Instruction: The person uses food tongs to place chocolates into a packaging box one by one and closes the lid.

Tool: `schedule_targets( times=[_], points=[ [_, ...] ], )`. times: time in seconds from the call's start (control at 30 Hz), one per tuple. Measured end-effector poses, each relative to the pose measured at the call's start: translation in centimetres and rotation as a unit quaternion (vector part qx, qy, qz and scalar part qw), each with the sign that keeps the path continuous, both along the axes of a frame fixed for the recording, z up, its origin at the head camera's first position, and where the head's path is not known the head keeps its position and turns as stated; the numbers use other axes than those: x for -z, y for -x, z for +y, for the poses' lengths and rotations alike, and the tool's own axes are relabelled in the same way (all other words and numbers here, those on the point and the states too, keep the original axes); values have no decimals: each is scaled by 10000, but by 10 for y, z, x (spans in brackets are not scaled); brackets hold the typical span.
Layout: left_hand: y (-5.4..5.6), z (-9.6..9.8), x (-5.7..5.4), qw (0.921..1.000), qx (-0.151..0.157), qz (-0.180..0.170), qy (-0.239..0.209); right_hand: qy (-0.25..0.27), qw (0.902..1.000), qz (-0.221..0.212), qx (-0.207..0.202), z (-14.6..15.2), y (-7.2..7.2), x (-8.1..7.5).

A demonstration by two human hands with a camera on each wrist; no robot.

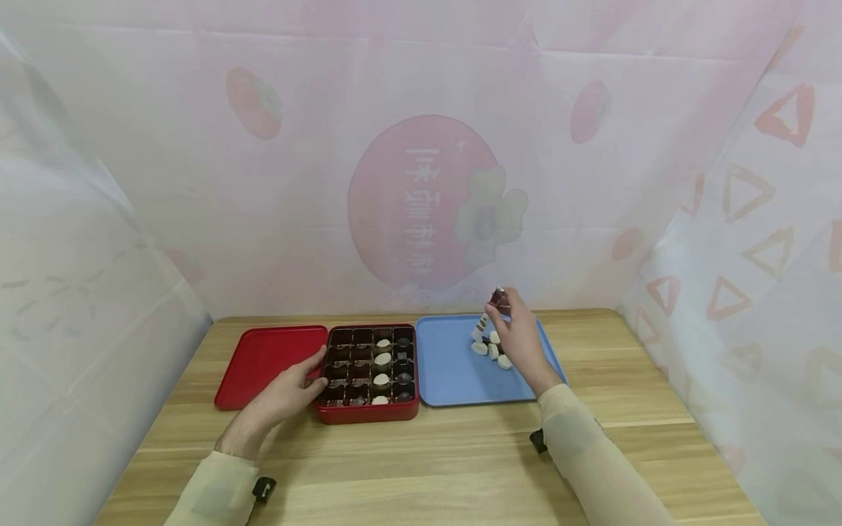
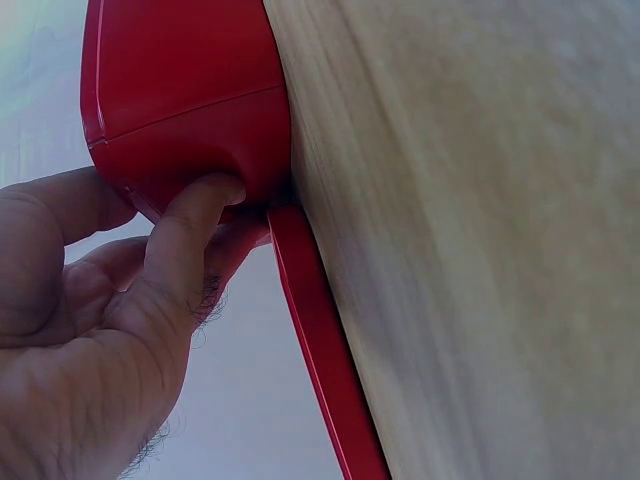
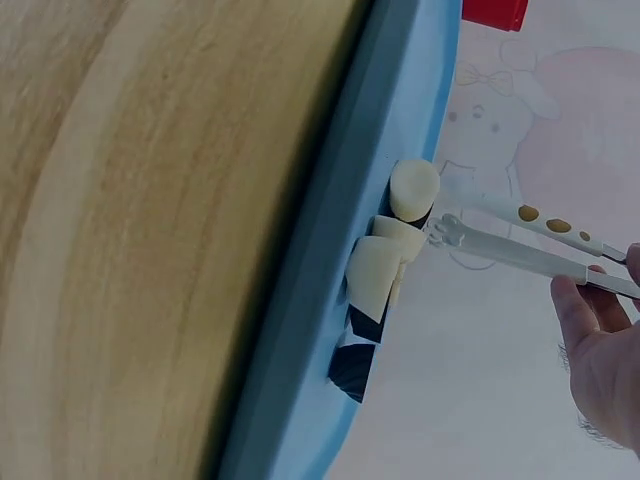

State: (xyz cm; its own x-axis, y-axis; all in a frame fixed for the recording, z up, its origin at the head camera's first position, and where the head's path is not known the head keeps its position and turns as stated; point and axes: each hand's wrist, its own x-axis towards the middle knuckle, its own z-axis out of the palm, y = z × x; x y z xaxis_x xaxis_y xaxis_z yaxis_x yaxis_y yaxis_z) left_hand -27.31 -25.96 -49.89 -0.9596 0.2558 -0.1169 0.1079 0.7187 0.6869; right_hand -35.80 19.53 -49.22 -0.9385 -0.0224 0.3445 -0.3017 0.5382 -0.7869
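My right hand (image 1: 520, 332) pinches small tongs (image 1: 483, 324) by their dark red handle. White tong arms with brown spots point down at a cluster of white and dark chocolates (image 1: 493, 351) on the blue tray (image 1: 454, 365). In the right wrist view the tong tips sit right beside the white chocolates (image 3: 413, 190); whether they grip one I cannot tell. My left hand (image 1: 289, 391) touches the left side of the red box (image 1: 368, 415), thumb and fingertips against its wall. Inside, a dark divided insert (image 1: 359, 351) bears a column of white chocolates and one of dark chocolates.
A red lid (image 1: 270, 361) lies flat on the wooden table (image 1: 408, 467), left of the box and close against it. The blue tray adjoins the box on the right. Printed curtains (image 1: 309, 183) hang behind the table and on both sides.
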Motion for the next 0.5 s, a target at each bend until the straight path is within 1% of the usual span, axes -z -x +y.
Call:
schedule_targets(
  times=[0.27, 0.37, 0.5],
  points=[
    [0, 0, 0, 10000, 3, -2, -15, -102, 9999, 8, 27, 2, 5, 3],
    [0, 0, 0, 10000, 1, 0, -1, -83, 10000, 4, 24, 2, 6, 3],
    [0, 0, 0, 10000, -1, 3, 6, -184, 9998, -31, 56, 2, 6, 4]
  ],
)
